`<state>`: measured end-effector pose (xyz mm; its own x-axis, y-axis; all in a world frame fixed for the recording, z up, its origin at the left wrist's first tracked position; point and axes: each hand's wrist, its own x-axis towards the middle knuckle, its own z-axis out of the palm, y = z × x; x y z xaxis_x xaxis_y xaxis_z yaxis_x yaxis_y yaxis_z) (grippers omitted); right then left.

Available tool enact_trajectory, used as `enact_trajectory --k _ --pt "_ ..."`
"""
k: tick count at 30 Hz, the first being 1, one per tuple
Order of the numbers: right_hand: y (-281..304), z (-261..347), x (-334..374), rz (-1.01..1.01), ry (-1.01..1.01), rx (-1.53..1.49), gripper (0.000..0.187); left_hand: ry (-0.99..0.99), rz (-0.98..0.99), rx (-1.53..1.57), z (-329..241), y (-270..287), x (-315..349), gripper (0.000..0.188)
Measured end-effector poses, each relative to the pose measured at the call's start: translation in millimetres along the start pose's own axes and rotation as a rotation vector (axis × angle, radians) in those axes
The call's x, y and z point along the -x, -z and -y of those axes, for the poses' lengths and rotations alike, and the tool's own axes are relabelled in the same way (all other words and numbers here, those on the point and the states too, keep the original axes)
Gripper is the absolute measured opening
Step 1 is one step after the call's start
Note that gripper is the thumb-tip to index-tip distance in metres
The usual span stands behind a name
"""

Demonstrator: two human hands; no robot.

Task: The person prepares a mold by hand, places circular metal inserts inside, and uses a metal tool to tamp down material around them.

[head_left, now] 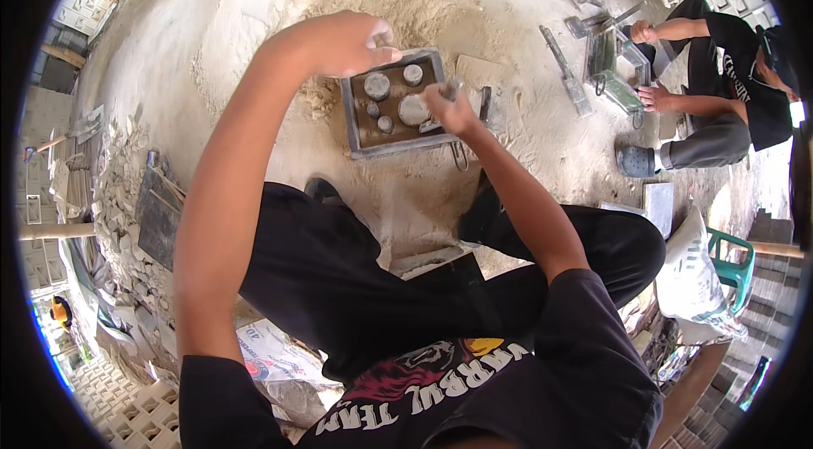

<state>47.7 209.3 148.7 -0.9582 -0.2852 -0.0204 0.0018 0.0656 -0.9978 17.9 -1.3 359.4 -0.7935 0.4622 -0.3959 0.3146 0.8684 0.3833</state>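
A square metal mould with a brown inside and several round grey pegs lies on the sandy ground in front of me. My left hand is closed in a fist over the mould's far left corner; what it grips is hidden. My right hand rests on the mould's right edge, fingers closed on a small metal tool beside a large round peg.
A heap of sand and cement lies behind the mould. At the right another person squats over a second mould, with a long metal bar nearby. Rubble and dark boards lie at the left, a white sack at the right.
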Motion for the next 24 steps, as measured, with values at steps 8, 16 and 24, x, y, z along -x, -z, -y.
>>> enact_trajectory --k 8,16,24 --pt "-16.0 -5.9 4.3 -0.094 0.032 0.006 0.036 -0.028 0.316 -0.466 55.9 -74.1 -46.5 0.041" --pt "-54.2 -11.6 -3.2 -0.376 0.176 0.024 0.053 -0.022 0.008 -0.259 107.9 -69.7 -62.9 0.03" --pt "-72.1 9.3 -12.0 -0.382 0.313 0.084 0.044 0.091 0.199 -0.429 104.0 -60.4 -56.4 0.022"
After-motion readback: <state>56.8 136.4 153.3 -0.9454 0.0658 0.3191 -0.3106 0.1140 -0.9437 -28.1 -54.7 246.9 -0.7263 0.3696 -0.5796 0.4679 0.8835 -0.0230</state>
